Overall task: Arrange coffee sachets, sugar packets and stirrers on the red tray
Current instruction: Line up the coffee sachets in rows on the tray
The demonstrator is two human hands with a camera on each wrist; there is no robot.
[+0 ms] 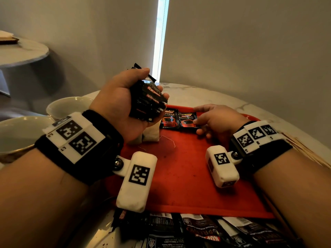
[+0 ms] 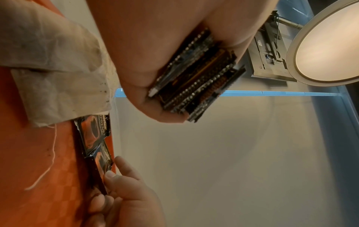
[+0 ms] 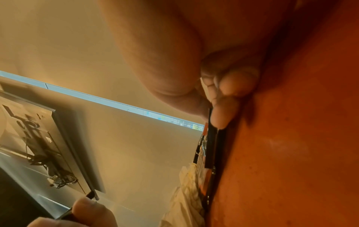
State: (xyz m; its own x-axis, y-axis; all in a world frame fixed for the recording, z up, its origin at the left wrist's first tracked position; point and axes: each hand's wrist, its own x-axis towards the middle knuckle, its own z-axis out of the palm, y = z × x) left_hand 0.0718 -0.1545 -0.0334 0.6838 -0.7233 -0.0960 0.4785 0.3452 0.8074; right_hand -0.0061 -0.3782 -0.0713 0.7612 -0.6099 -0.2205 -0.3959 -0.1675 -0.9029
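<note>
— Coffee sachets [image 1: 179, 119]: two lie side by side at the far edge of the red tray [image 1: 188, 176], starting a row. Right hand [image 1: 215, 120] pinches the second, squaring it.

— Supply?

— Left hand [image 1: 123, 102] grips a stack of sachets [image 1: 148, 102] above the tray, ready to feed. Count unreadable. More lie on the counter [image 1: 206, 93] nearby.

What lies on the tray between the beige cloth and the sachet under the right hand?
One coffee sachet, flat on the red tray, in the head view.
</note>
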